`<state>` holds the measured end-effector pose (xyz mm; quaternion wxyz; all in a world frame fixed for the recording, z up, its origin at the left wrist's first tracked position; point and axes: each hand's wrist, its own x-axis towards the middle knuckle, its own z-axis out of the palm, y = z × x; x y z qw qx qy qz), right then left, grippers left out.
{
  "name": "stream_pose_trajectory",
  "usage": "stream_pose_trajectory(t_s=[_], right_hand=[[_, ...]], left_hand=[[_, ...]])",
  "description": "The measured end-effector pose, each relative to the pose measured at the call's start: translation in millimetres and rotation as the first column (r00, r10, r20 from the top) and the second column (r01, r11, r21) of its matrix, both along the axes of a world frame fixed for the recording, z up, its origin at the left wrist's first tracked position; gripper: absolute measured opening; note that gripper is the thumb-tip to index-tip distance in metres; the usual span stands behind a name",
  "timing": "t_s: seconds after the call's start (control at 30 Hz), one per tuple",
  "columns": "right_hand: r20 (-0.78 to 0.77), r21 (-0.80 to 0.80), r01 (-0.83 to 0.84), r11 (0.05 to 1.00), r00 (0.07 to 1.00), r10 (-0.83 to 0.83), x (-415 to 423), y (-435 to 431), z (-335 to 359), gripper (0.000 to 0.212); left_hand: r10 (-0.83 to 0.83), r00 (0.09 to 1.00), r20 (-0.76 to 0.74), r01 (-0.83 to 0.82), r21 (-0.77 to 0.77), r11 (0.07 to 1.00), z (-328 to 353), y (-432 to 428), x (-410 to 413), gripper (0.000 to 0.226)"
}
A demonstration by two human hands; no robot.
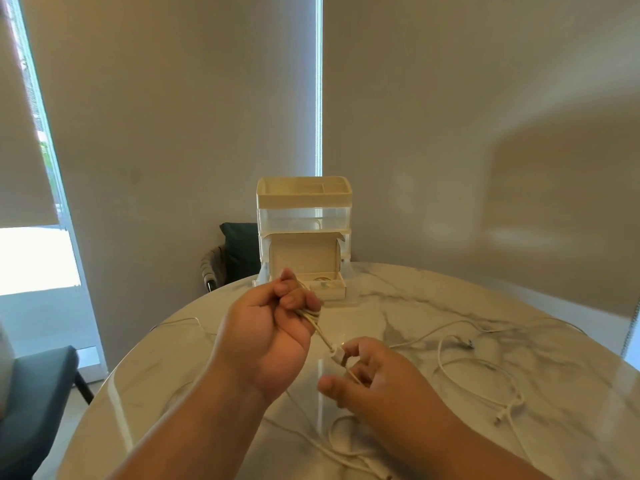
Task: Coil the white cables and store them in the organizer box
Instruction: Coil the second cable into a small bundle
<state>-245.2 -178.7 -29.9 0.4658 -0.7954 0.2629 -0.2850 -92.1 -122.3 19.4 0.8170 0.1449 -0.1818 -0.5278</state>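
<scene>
My left hand [266, 327] grips the coiled cable [310, 315]. My right hand [377, 379] pinches the plug end [336, 355] (keep it taut), ready to wrap snugly round the loops.

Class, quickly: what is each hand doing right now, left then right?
Left hand: closed around the coiled white cable.
Right hand: fingers curled on that cable's plug end.

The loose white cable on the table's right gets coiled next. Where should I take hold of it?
Probably its near plug end, pinched from above: the loose cable lies flat on the table in open loops, and that end sticks out clear of them, so it should trail freely.
</scene>
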Motion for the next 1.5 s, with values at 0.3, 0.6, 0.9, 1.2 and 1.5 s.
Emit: stream_pose_trajectory(t_s=[0.3, 0.6, 0.9, 1.2, 1.5], right_hand=[[0.187, 0.133, 0.133, 0.982, 0.970, -0.157, 1.8, 0.3, 2.5, 0.014], [0.035, 0.282, 0.259, 0.924, 0.959, -0.280, 5.1, -1.2, 3.7, 0.020], [-0.039, 0.081, 0.069, 0.994, 0.997, -0.066, 1.0, 4.9, 4.9, 0.017], [-0.146, -0.177, 0.117, 0.977, 0.979, -0.144, -13.1, 0.7, 15.8, 0.011], [-0.155, -0.516, 0.058, 0.854, 0.975, -0.160, -16.1, -4.8, 19.8, 0.010]], left_hand=[[0.095, 0.986, 0.139, -0.113, 0.133, 0.985, -4.6, -1.7, -13.7, 0.024], [0.076, 0.986, 0.150, -0.100, 0.162, 0.982, -5.6, -2.3, -24.1, 0.026], [0.154, 0.950, 0.272, -0.223, 0.245, 0.943, -16.7, -9.8, -21.2, 0.025], [0.160, 0.842, 0.515, -0.344, 0.285, 0.895, -17.1, -9.0, -17.4, 0.021], [-0.162, 0.233, 0.959, -0.382, 0.244, 0.891, -30.9, -6.8, -30.0, 0.022]])
